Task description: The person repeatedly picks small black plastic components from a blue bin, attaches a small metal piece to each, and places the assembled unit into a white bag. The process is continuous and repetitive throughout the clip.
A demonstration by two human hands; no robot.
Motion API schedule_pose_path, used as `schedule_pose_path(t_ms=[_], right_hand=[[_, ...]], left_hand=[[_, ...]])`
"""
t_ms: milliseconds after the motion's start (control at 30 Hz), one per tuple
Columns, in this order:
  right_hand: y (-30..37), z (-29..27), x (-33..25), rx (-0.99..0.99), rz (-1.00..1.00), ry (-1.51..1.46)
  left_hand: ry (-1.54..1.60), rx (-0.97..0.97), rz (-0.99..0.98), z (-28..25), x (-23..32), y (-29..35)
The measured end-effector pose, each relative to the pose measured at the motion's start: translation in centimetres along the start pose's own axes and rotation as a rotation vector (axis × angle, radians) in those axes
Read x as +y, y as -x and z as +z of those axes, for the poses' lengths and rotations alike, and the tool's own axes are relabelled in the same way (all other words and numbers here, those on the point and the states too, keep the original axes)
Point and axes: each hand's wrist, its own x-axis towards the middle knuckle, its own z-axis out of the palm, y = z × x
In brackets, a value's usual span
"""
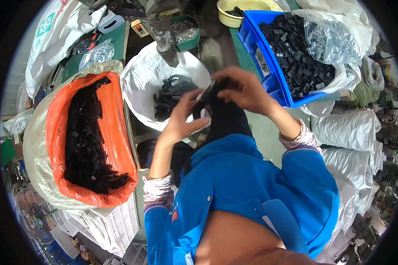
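Both my hands meet over my lap around a small black part [211,92], blurred by motion, with a pale glint at its left end. My right hand [247,90] has its fingers curled round the part's upper right side. My left hand [184,115] grips the lower left end with its fingertips, its thumb held lower. The part's exact kind is too smeared to make out. Just left of it stands a white woven sack [137,73], open at the top, with black curved plastic pieces [177,86] inside.
A blue bin [269,84] of small black parts [283,37] and a clear bag of metal pieces [329,42] stands at right. An orange-lined sack [119,132] of black parts is at left. A machine post [163,39] and green tub [188,45] stand ahead.
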Motion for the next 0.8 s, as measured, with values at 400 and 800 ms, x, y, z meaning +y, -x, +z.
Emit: schedule_pose_path(t_ms=[400, 800], right_hand=[[-3.8, -19.5, 11.2, 0.107, 0.055, 1.403], [2.5, -10.4, 1.4, 0.405, 0.193, -0.663]], left_hand=[[0.494, 0.173, -0.128, 5.5, 0.0, -5.5], [0.667, 0.262, 0.002, 10.4, 1.1, -10.9]])
